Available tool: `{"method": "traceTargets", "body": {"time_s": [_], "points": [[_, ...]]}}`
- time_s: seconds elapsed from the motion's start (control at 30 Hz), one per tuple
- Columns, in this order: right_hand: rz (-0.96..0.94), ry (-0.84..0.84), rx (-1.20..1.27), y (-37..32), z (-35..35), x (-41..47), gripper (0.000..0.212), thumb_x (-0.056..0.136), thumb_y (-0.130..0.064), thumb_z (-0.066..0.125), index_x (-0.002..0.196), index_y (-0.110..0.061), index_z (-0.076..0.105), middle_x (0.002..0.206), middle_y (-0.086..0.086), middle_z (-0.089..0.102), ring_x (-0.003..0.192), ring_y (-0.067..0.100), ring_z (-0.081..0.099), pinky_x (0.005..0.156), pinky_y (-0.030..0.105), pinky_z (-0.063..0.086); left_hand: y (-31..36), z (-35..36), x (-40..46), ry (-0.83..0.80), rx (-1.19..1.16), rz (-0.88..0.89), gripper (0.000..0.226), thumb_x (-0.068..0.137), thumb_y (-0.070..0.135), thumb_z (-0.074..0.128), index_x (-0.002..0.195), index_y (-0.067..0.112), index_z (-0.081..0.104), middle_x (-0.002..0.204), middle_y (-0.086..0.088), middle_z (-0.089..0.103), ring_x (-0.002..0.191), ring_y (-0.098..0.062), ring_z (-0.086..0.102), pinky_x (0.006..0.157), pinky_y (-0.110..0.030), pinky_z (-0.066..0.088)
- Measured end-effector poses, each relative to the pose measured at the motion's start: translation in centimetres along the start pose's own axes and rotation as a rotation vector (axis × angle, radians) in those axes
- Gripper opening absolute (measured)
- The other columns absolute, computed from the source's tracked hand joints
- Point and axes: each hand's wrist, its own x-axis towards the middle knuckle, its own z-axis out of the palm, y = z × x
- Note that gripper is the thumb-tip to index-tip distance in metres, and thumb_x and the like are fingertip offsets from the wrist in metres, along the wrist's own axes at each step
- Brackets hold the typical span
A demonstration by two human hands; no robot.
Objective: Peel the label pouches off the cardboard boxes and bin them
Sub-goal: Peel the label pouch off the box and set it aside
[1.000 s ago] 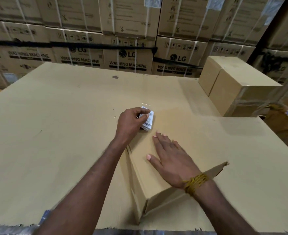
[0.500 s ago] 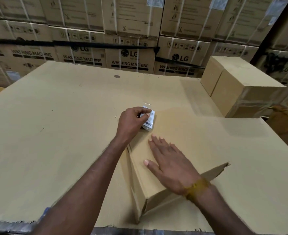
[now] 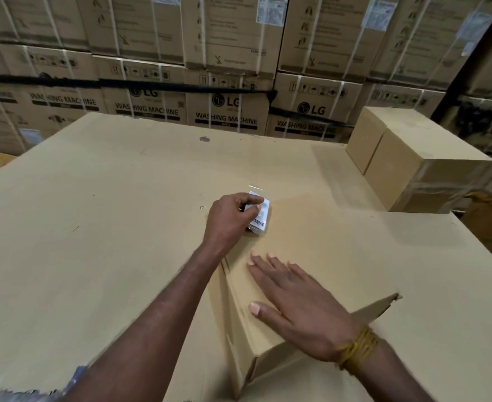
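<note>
2 hands on the job here: the left hand (image 3: 230,213) has its fingers pinched on the label pouch (image 3: 258,211) at the far end of the cardboard box (image 3: 311,242), while the right hand (image 3: 294,303) lies flat, fingers spread, pressing the box top nearer the person. The pouch sits just beyond the right fingertips, its long axis running away from us along the box's left edge, so the left hand is the one on it and I'd say the peel comes up and away while the right pins the box down. All this rests on a broad cardboard sheet (image 3: 94,227); 1 taped carton (image 3: 421,158) sits far right, washing machine cartons (image 3: 227,108) stacked behind, no bin visible
</note>
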Motion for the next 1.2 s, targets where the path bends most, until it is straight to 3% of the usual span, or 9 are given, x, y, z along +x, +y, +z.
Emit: {"method": "traceTargets", "body": {"time_s": [0.1,0.23,0.3,0.43,0.63,0.83,0.97,1.03,1.2], "points": [[0.067,-0.030,0.015,4.3,-1.2,0.0,0.069,0.091,-0.068,0.006,0.155,-0.044,-0.006,0.158,-0.029,-0.018,0.148,-0.002,-0.017,0.119,0.022,-0.007,0.1,0.1,-0.1,-0.003,0.004,0.002,0.020,0.088,0.023,0.066,0.102,0.032,0.078,0.090,0.014,0.074,0.071,-0.014,0.064,0.065,-0.031,0.048],[0.536,0.128,0.012,8.7,-2.6,2.0,0.071,0.098,-0.062,0.015,0.159,-0.026,0.007,0.167,-0.002,-0.007,0.153,0.018,-0.003,0.122,0.038,0.004,0.2,-0.1,-0.2,-0.004,-0.011,-0.007,0.020,0.089,0.022,0.065,0.102,0.031,0.078,0.086,0.013,0.073,0.068,-0.010,0.060,0.063,-0.025,0.042],[0.425,0.180,0.121,7.0,-2.3,2.2,0.071,0.097,-0.062,0.017,0.159,-0.028,0.011,0.166,-0.003,-0.009,0.153,0.016,-0.005,0.123,0.037,0.004,0.3,-0.1,-0.2,-0.003,-0.012,-0.010,0.019,0.089,0.022,0.066,0.102,0.030,0.078,0.084,0.013,0.073,0.064,-0.004,0.056,0.061,-0.022,0.040],[0.060,0.019,0.052,3.1,-1.0,1.6,0.070,0.091,-0.070,0.013,0.156,-0.045,0.005,0.164,-0.018,-0.011,0.150,0.005,-0.013,0.121,0.031,-0.006,0.4,0.0,-0.1,-0.010,-0.006,-0.008,0.020,0.089,0.022,0.066,0.102,0.029,0.079,0.093,0.012,0.075,0.070,-0.005,0.061,0.060,-0.019,0.041],[0.559,0.161,0.008,7.9,-2.6,3.8,0.063,0.103,-0.054,0.023,0.159,-0.026,0.014,0.167,0.003,-0.002,0.154,0.025,0.000,0.124,0.045,0.006,0.3,-0.1,-0.2,-0.003,-0.018,-0.007,0.019,0.089,0.022,0.066,0.101,0.030,0.079,0.087,0.013,0.074,0.072,-0.014,0.063,0.063,-0.026,0.044],[0.069,0.012,0.049,2.0,-0.9,1.2,0.056,0.100,-0.062,0.023,0.153,-0.053,0.007,0.164,-0.017,-0.012,0.150,0.008,-0.013,0.121,0.036,-0.006,0.3,-0.1,-0.2,-0.002,-0.014,0.003,0.020,0.088,0.022,0.067,0.101,0.030,0.079,0.093,0.013,0.075,0.075,-0.012,0.065,0.066,-0.026,0.044],[0.491,0.100,0.019,7.4,-2.3,2.4,0.060,0.101,-0.059,0.020,0.157,-0.040,0.011,0.167,-0.004,-0.002,0.154,0.021,-0.001,0.123,0.044,0.003,0.5,-0.1,-0.3,-0.009,-0.013,-0.001,0.020,0.089,0.022,0.065,0.100,0.031,0.079,0.091,0.016,0.074,0.076,-0.013,0.065,0.066,-0.031,0.047],[0.522,0.138,0.017,7.4,-2.6,2.2,0.061,0.103,-0.056,0.021,0.158,-0.032,0.014,0.167,0.000,0.000,0.154,0.024,0.000,0.124,0.046,0.005,0.5,-0.1,-0.4,-0.007,-0.015,-0.003,0.019,0.089,0.022,0.065,0.099,0.032,0.079,0.093,0.015,0.075,0.083,-0.015,0.068,0.070,-0.032,0.051],[0.033,0.008,0.082,1.4,-1.0,-0.2,0.055,0.101,-0.060,0.025,0.153,-0.052,0.008,0.163,-0.018,-0.011,0.149,0.005,-0.013,0.121,0.033,-0.005,0.3,-0.2,-0.3,0.001,-0.024,0.002,0.020,0.088,0.024,0.065,0.098,0.034,0.079,0.094,0.014,0.075,0.085,-0.014,0.068,0.072,-0.032,0.052]]}}
